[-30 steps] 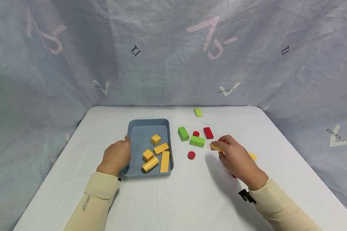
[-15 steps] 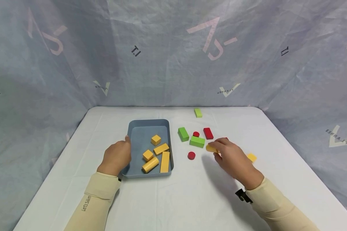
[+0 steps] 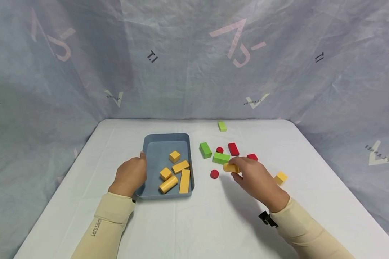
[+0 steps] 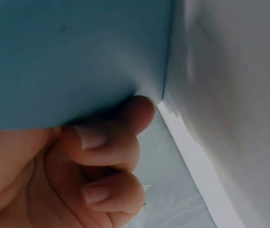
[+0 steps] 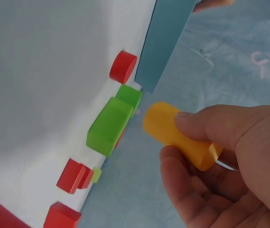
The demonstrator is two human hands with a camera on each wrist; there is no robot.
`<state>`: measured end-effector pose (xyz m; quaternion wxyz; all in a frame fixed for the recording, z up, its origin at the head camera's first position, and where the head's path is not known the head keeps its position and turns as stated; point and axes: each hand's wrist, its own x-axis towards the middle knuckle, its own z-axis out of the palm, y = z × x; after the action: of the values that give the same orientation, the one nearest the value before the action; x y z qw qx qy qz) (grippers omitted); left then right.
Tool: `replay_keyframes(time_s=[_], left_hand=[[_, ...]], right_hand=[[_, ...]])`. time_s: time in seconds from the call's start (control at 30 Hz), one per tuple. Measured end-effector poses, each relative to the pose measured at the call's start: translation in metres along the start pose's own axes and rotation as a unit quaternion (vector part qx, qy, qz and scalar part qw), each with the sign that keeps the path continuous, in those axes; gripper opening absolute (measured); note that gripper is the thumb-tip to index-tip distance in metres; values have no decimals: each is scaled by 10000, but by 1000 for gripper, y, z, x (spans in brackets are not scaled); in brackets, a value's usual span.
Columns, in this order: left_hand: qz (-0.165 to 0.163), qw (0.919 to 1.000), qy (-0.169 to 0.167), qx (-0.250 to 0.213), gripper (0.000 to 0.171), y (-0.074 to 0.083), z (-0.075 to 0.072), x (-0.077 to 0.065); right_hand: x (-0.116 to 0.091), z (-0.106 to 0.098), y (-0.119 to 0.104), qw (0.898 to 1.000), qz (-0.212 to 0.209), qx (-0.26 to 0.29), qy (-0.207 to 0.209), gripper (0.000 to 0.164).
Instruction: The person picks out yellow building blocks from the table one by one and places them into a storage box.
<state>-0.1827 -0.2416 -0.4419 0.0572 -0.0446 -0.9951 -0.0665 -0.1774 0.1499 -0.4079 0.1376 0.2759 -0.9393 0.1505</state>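
A blue-grey tray (image 3: 159,144) stands left of the table's middle and holds several yellow blocks. My left hand (image 3: 129,176) grips its left wall; in the left wrist view the curled fingers (image 4: 108,147) are against the tray wall (image 4: 73,57). Between thumb and fingers, my right hand (image 3: 257,183) pinches a yellow cylinder block (image 5: 170,128), held above the table right of the tray. A green block (image 3: 221,158) lies just beyond the cylinder in the head view, and a red disc-like block (image 3: 214,174) lies to its left.
Another green block (image 3: 205,150) and a red block (image 3: 233,149) lie farther back. A light green block (image 3: 222,126) is near the far edge. At the right lie a red block (image 3: 252,157) and a yellow block (image 3: 281,178). Grey cloth (image 3: 181,72) hangs behind the table.
My right hand has moved left toward the tray with the yellow cylinder block, uncovering more of the red and yellow blocks at the right. The left hand and tray have stayed put.
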Motion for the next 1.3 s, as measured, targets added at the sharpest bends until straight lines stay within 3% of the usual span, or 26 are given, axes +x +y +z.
replay_keyframes(time_s=[0.43,1.0,1.3], left_hand=[[-21,10000,-57,-28,57,0,3,0],[13,10000,-69,5,59,-1,2,0],[-72,9999,-141,-2,59,0,0,0]], right_hand=[[6,3,-14,9998,-170,92,36,45],[20,4,-36,9973,-723,-53,136,44],[28,-1,-51,9967,-803,-83,-123,43]])
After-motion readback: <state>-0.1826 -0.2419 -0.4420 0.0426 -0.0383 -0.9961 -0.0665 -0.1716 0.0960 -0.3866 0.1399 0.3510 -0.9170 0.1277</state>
